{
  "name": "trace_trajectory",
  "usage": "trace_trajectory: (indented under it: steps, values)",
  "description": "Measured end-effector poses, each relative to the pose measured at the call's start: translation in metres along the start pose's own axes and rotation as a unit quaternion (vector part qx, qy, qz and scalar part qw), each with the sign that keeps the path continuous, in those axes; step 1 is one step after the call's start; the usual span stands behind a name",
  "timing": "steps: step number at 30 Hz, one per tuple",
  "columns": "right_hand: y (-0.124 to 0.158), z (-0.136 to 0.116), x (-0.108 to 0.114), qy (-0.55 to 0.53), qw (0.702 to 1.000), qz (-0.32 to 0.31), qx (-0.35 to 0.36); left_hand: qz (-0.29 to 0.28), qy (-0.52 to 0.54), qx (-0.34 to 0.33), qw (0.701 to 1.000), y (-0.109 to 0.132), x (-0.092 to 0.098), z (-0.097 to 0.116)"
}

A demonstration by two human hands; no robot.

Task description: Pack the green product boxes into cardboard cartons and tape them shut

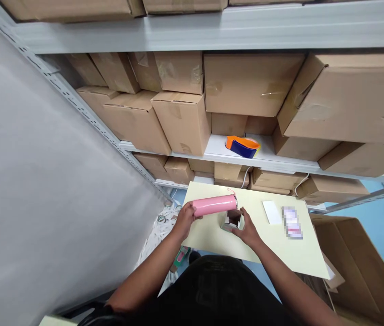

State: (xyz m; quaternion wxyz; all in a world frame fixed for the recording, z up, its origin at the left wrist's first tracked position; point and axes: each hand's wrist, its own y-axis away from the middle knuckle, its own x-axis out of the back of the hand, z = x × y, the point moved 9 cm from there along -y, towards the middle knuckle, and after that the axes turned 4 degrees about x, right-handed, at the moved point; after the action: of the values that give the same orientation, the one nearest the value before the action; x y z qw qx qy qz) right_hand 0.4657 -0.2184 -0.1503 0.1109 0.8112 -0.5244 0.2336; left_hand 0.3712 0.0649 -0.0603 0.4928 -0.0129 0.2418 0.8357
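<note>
In my left hand [185,221] is a long pink cylinder with a cord loop [214,205], held near its left end. It lies nearly level above the table and looks like a slim flask, though I cannot tell for sure. At its right end there is a dark, shiny part. My right hand [246,230] grips the right side of a small open box [230,222], whose dark inside faces up. The pink cylinder's right end is just above the box opening. Both are over the pale yellow table [207,235].
A white flat box [271,212] and a blurred-out stack [292,222] lie on the table's right. Behind stand shelves with cardboard boxes [181,122] and an orange and blue band [243,146]. A large open carton [355,258] is at right, white scraps [154,237] on the floor at left.
</note>
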Motion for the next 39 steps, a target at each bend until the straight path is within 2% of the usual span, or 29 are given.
trace_trajectory:
  steps: [3,6,8,10,13,16,18,22,25,28,31,33,36,39]
  values:
    - [0.015,-0.03,0.028,-0.006,1.0,0.004,0.03,0.005,0.161,0.083,0.983,0.015,-0.003,-0.045]
    - [0.015,-0.076,0.036,-0.115,0.992,-0.016,0.051,-0.023,0.228,0.149,0.962,0.027,-0.021,-0.075]
    - [0.006,-0.109,0.028,-0.229,0.971,-0.053,0.045,-0.066,0.237,0.179,0.952,0.033,-0.037,-0.086]
    - [-0.005,-0.135,0.014,-0.322,0.942,-0.093,0.019,-0.133,0.229,0.213,0.94,0.04,-0.058,-0.091]
    - [-0.021,-0.155,0.007,-0.362,0.929,-0.071,-0.017,-0.237,0.229,0.231,0.915,0.051,-0.086,-0.084]
    - [-0.028,-0.163,0.016,-0.343,0.939,-0.01,-0.012,-0.29,0.253,0.175,0.906,0.056,-0.095,-0.063]
    - [-0.029,-0.168,0.016,-0.355,0.934,-0.02,-0.015,-0.304,0.246,0.149,0.908,0.057,-0.094,-0.057]
    - [-0.03,-0.182,0.006,-0.435,0.894,-0.101,-0.042,-0.316,0.239,0.178,0.901,0.053,-0.092,-0.068]
    - [-0.039,-0.186,0.005,-0.468,0.878,-0.085,-0.048,-0.331,0.243,0.214,0.886,0.054,-0.098,-0.072]
    - [-0.047,-0.18,0.004,-0.465,0.883,-0.042,-0.048,-0.305,0.249,0.168,0.904,0.049,-0.095,-0.059]
    - [-0.048,-0.172,-0.009,-0.459,0.883,-0.07,-0.071,-0.273,0.237,0.115,0.925,0.044,-0.087,-0.049]
    - [-0.048,-0.169,-0.013,-0.465,0.878,-0.079,-0.081,-0.269,0.232,0.143,0.924,0.043,-0.086,-0.055]
    - [-0.052,-0.164,-0.01,-0.464,0.881,-0.044,-0.077,-0.271,0.236,0.206,0.91,0.044,-0.086,-0.067]
    - [-0.053,-0.162,-0.006,-0.445,0.893,0.0,-0.072,-0.248,0.237,0.163,0.925,0.041,-0.082,-0.061]
